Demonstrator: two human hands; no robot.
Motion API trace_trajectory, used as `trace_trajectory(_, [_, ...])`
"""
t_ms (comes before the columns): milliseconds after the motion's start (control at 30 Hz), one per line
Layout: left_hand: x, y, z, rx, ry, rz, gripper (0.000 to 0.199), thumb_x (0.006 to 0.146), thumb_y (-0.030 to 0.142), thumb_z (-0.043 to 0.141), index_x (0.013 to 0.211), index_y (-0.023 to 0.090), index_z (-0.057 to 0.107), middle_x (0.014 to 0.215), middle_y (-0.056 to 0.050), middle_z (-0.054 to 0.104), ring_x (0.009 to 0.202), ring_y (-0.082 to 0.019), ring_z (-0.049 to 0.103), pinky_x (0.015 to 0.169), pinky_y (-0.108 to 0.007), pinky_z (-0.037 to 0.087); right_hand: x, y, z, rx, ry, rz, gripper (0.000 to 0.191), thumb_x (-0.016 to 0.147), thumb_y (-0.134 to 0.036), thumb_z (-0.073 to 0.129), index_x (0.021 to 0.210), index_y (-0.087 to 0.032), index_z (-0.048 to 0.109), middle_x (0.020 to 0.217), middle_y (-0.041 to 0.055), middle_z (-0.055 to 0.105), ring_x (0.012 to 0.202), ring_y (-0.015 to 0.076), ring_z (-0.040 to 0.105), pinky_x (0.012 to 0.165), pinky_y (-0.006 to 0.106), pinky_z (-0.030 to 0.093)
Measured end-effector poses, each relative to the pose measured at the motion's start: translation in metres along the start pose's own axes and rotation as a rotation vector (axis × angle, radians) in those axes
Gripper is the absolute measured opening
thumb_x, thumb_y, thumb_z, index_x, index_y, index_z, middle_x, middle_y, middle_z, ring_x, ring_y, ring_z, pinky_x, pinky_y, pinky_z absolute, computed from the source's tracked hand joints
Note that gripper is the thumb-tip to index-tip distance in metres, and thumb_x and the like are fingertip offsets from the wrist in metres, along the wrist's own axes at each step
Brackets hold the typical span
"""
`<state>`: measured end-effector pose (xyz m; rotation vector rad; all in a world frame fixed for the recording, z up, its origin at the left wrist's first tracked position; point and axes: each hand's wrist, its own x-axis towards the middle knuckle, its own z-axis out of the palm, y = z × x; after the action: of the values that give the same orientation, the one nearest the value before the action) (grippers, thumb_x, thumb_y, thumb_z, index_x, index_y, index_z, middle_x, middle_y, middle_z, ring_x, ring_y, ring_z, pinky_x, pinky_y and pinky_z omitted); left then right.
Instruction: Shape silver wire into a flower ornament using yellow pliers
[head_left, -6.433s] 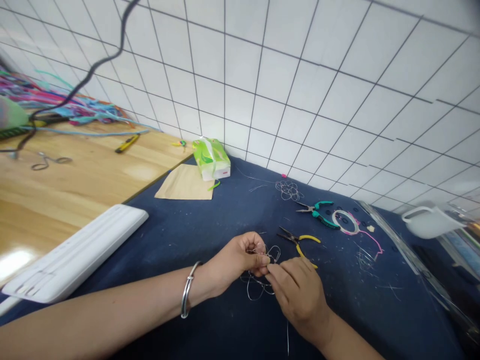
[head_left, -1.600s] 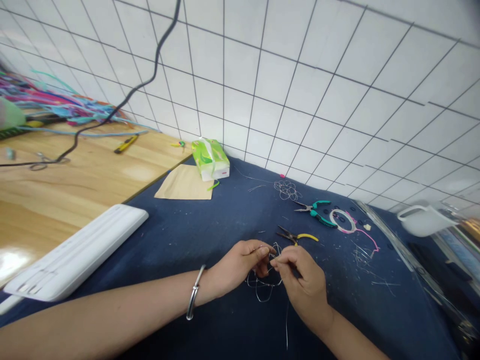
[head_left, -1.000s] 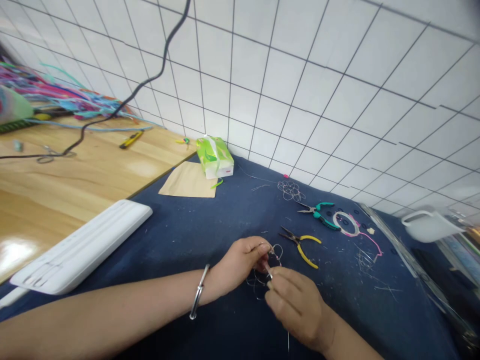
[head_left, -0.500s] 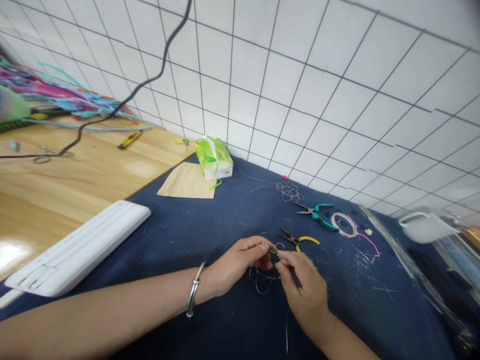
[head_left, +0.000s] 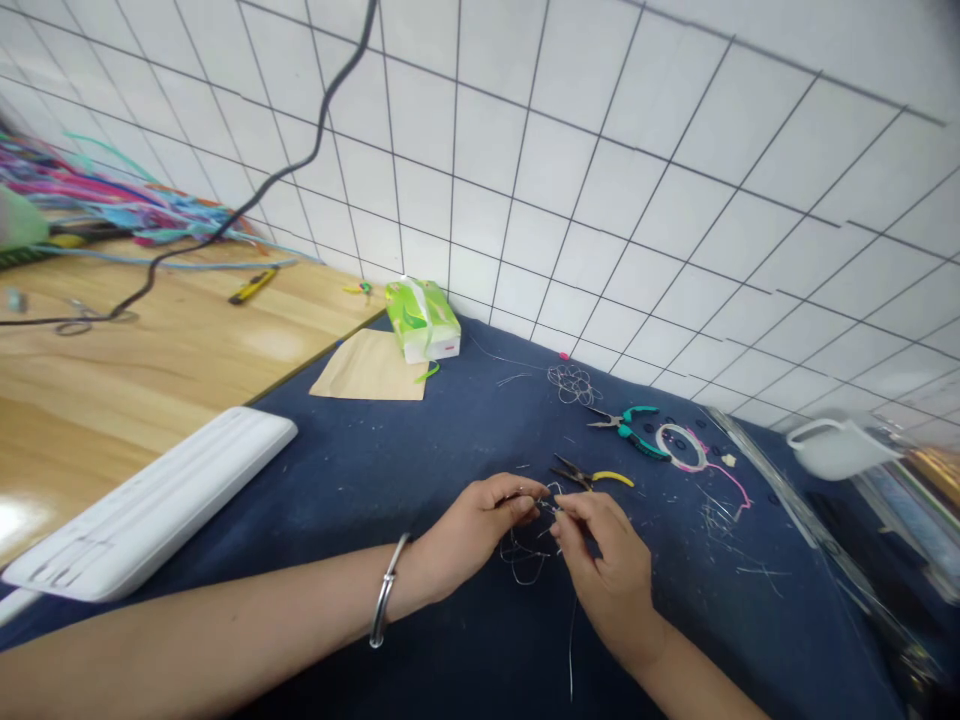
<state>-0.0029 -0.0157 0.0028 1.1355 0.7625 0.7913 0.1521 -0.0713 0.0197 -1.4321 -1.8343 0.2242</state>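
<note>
Between my hands is a piece of thin silvery wire [head_left: 527, 578] bent into loops. My left hand [head_left: 480, 525], with a silver bangle on its wrist, pinches the wire between thumb and fingers. Across from it, my right hand [head_left: 609, 565] grips another part of the wire with thumb and index finger. A loose wire end hangs below the right hand. Just beyond the fingertips lie yellow-handled pliers [head_left: 609, 478], partly hidden. Farther off are teal-handled pliers [head_left: 630, 428] and a wire shape with flower-like loops [head_left: 573, 385].
A white coil with pink wire [head_left: 681, 447] and wire scraps [head_left: 716, 515] lie to the right, near a white cup [head_left: 844, 447]. At the back stand a green tissue pack [head_left: 422, 318] and brown paper [head_left: 364, 368]. A white power strip-like box [head_left: 157, 500] and yellow cutter [head_left: 253, 287] are left.
The fingertips have shifted slightly on the wire, and a little more of it shows between my hands. The whole view has moved a bit.
</note>
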Motion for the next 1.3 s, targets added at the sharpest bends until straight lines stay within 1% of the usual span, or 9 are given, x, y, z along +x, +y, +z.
trace_trajectory(100, [0.0013, -0.0012, 0.0010, -0.012, 0.000, -0.026, 0.019, 0.077, 0.022, 0.057, 0.093, 0.015, 0.064, 0.090, -0.005, 0.064, 0.081, -0.016, 0.057, 0.078, -0.030, 0.044, 0.0008, 0.0000, 0.0013, 0.008, 0.001, 0.004, 0.017, 0.082, -0.014, 0.049, 0.095, -0.021, 0.057, 0.086, 0.0024, 0.060, 0.081, 0.0135, 0.058, 0.076, 0.027, 0.046])
trace_trajectory(400, [0.0032, -0.0023, 0.0014, -0.049, -0.022, -0.028, 0.016, 0.076, 0.024, 0.058, 0.088, 0.015, 0.065, 0.080, -0.003, 0.065, 0.076, -0.014, 0.058, 0.073, -0.027, 0.045, -0.0006, -0.0037, -0.0012, 0.080, -0.024, 0.033, 0.011, 0.083, -0.016, 0.049, 0.087, -0.021, 0.058, 0.081, 0.0009, 0.060, 0.077, 0.0128, 0.058, 0.074, 0.026, 0.047])
trace_trajectory(633, [0.0017, -0.0028, 0.0002, -0.050, 0.011, -0.024, 0.014, 0.075, 0.023, 0.059, 0.085, 0.014, 0.064, 0.078, -0.003, 0.064, 0.073, -0.014, 0.058, 0.070, -0.028, 0.046, -0.0029, 0.0026, 0.0045, 0.146, -0.049, 0.132, 0.016, 0.081, -0.019, 0.050, 0.096, -0.023, 0.056, 0.080, -0.0005, 0.060, 0.071, 0.0122, 0.060, 0.069, 0.025, 0.049])
trace_trajectory(833, [0.0024, -0.0008, 0.0008, -0.069, 0.011, -0.051, 0.015, 0.075, 0.023, 0.060, 0.086, 0.014, 0.063, 0.075, -0.003, 0.064, 0.071, -0.014, 0.058, 0.069, -0.027, 0.045, 0.0000, 0.0001, 0.0042, 0.145, -0.071, 0.153, 0.012, 0.082, -0.019, 0.050, 0.088, -0.022, 0.059, 0.077, -0.0004, 0.061, 0.069, 0.0126, 0.059, 0.066, 0.024, 0.047])
trace_trajectory(933, [0.0019, 0.0003, -0.0004, -0.053, -0.021, -0.051, 0.015, 0.076, 0.023, 0.059, 0.087, 0.013, 0.063, 0.075, -0.003, 0.064, 0.071, -0.013, 0.057, 0.068, -0.027, 0.045, 0.0005, -0.0009, 0.0012, 0.153, -0.097, 0.205, 0.011, 0.082, -0.018, 0.050, 0.087, -0.022, 0.058, 0.074, -0.0017, 0.061, 0.066, 0.0119, 0.059, 0.065, 0.024, 0.046])
trace_trajectory(1033, [0.0013, 0.0009, -0.0028, 0.008, -0.070, -0.027, 0.016, 0.078, 0.024, 0.057, 0.089, 0.014, 0.064, 0.083, -0.004, 0.064, 0.076, -0.014, 0.057, 0.072, -0.028, 0.044, 0.0004, -0.0002, -0.0014, 0.163, -0.112, 0.250, 0.010, 0.083, -0.019, 0.049, 0.086, -0.022, 0.057, 0.072, -0.0026, 0.061, 0.065, 0.0111, 0.059, 0.065, 0.023, 0.046])
trace_trajectory(1133, [0.0017, 0.0011, -0.0048, 0.101, -0.060, 0.020, 0.016, 0.077, 0.024, 0.056, 0.090, 0.016, 0.064, 0.091, -0.005, 0.062, 0.083, -0.016, 0.056, 0.076, -0.029, 0.043, 0.0004, 0.0003, -0.0027, 0.170, -0.099, 0.240, 0.009, 0.082, -0.019, 0.050, 0.087, -0.022, 0.057, 0.072, -0.0025, 0.061, 0.066, 0.0111, 0.059, 0.065, 0.023, 0.046])
trace_trajectory(1200, [0.0024, 0.0009, -0.0051, 0.110, -0.062, 0.034, 0.015, 0.078, 0.022, 0.055, 0.090, 0.016, 0.063, 0.088, -0.004, 0.061, 0.079, -0.015, 0.055, 0.074, -0.029, 0.043, 0.0005, -0.0002, -0.0029, 0.162, -0.097, 0.213, 0.009, 0.082, -0.019, 0.051, 0.086, -0.022, 0.058, 0.072, -0.0022, 0.062, 0.066, 0.0114, 0.059, 0.065, 0.024, 0.046])
trace_trajectory(1300, [0.0033, 0.0003, -0.0046, 0.074, -0.062, 0.045, 0.010, 0.077, 0.019, 0.055, 0.086, 0.016, 0.059, 0.076, 0.000, 0.058, 0.069, -0.012, 0.052, 0.066, -0.026, 0.042, 0.0005, -0.0012, -0.0027, 0.149, -0.112, 0.191, 0.010, 0.081, -0.019, 0.050, 0.084, -0.022, 0.059, 0.073, -0.0014, 0.062, 0.065, 0.0119, 0.060, 0.065, 0.024, 0.047])
